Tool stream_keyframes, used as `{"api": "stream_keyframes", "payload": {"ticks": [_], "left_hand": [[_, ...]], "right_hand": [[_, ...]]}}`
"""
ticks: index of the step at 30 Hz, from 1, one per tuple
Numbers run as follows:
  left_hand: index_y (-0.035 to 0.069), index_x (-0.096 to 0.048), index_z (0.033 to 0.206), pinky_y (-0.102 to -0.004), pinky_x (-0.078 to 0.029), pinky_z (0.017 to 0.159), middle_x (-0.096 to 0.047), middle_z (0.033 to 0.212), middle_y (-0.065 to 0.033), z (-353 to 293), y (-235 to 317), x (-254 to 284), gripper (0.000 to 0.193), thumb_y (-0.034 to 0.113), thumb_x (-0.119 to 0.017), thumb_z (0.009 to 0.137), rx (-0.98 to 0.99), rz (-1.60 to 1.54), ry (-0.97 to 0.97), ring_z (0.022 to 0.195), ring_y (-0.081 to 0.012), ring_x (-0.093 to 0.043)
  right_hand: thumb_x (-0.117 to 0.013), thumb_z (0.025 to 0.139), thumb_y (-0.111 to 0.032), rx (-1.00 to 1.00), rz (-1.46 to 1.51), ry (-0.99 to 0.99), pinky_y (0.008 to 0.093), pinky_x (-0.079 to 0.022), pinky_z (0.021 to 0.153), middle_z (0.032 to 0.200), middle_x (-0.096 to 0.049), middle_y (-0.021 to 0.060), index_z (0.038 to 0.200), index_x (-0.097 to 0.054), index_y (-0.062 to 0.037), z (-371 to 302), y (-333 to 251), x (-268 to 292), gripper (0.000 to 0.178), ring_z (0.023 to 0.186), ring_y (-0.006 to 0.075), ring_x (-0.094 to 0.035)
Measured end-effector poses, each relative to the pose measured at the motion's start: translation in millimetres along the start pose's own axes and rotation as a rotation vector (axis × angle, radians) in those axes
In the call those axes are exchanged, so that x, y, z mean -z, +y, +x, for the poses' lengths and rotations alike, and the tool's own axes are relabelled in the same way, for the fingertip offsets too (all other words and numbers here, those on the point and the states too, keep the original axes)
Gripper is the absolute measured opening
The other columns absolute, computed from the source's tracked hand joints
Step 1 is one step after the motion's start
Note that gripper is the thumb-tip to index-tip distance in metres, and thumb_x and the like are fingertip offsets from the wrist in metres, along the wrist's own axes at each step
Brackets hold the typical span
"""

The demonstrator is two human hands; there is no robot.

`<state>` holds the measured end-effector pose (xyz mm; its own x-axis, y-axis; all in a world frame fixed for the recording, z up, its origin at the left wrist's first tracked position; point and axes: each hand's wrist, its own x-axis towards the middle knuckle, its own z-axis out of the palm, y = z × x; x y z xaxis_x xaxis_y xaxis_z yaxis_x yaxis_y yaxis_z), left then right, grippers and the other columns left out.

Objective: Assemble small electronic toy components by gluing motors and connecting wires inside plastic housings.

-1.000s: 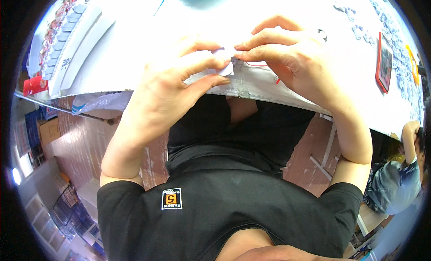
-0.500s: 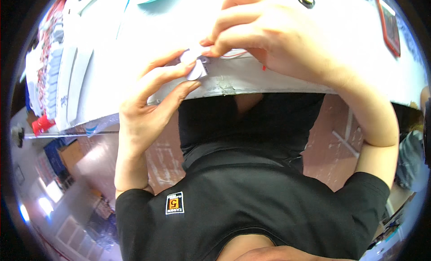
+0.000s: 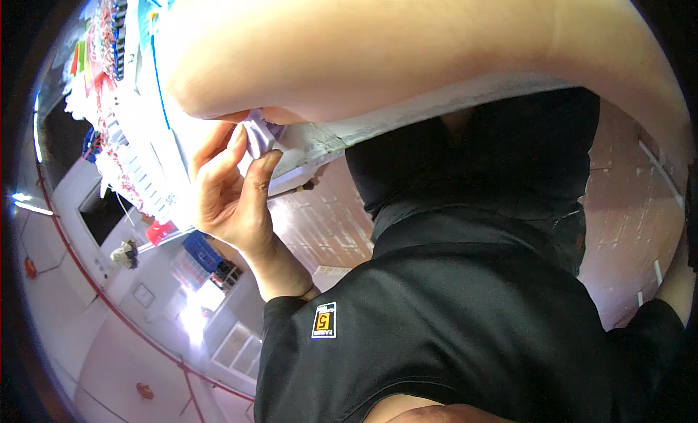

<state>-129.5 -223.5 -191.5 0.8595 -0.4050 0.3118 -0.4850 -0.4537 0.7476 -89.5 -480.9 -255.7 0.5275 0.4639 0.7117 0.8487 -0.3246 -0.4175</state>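
Seemingly, a steadying step
Left hand pinched a small white piece; whether right hand gripped, I couldn't tell; next move likely called for steadiness

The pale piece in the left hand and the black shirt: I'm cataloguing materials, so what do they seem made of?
Pale piece in the left hand: perhaps smooth plastic, going by its even, angled faces; it is small and partly covered, so card is possible. Black shirt: probably soft, matt fabric, since it drapes in loose folds and shows little shine.
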Motion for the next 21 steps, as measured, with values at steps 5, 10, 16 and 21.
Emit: {"api": "stream_keyframes", "payload": {"ticks": [5,10,16,21], "left_hand": [[-0.012,-0.064,0.104,-0.0357,-0.057,0.093,-0.059,0.127,-0.03,-1.1,3.3,0.8,0.026,-0.016,-0.07,0.08,-0.042,0.13,0.023,0.108,-0.03,-0.067],[-0.009,-0.065,0.107,-0.0375,-0.055,0.096,-0.063,0.122,-0.0262,2.9,6.0,-4.1,0.028,-0.016,-0.07,0.08,-0.037,0.091,0.035,0.107,-0.029,-0.067],[-0.007,-0.066,0.105,-0.0374,-0.055,0.096,-0.065,0.119,-0.0235,13.0,5.0,16.5,0.027,-0.014,-0.072,0.08,0.123,-0.018,-0.028,0.11,-0.029,-0.066],[-0.007,-0.068,0.105,-0.0368,-0.056,0.095,-0.064,0.121,-0.0231,16.1,10.0,10.3,0.027,-0.016,-0.071,0.079,0.033,0.056,-0.071,0.109,-0.0282,-0.067]], "right_hand": [[-0.063,0.082,-0.011,-0.025,0.023,0.106,0.0332,-0.051,0.084,0.091,-0.068,0.0069,0.089,-0.073,-0.0035,-6.4,-10.7,-20.7,0.014,0.097,0.0197,-0.061],[-0.064,0.082,-0.011,-0.037,0.017,0.169,0.0334,-0.051,0.084,0.091,-0.068,0.0072,0.089,-0.072,-0.0035,-10.2,-18.4,-25.0,0.014,0.097,0.0198,-0.062],[-0.065,0.081,-0.012,-0.047,-0.021,0.197,0.0335,-0.051,0.083,0.091,-0.068,0.0076,0.088,-0.072,-0.0036,-20.3,-19.4,-23.1,0.014,0.097,0.02,-0.062],[-0.065,0.08,-0.012,-0.028,-0.026,0.219,0.0336,-0.051,0.083,0.091,-0.068,0.0079,0.088,-0.072,-0.0036,-16.7,-21.8,-27.1,0.014,0.097,0.0201,-0.062]]}}
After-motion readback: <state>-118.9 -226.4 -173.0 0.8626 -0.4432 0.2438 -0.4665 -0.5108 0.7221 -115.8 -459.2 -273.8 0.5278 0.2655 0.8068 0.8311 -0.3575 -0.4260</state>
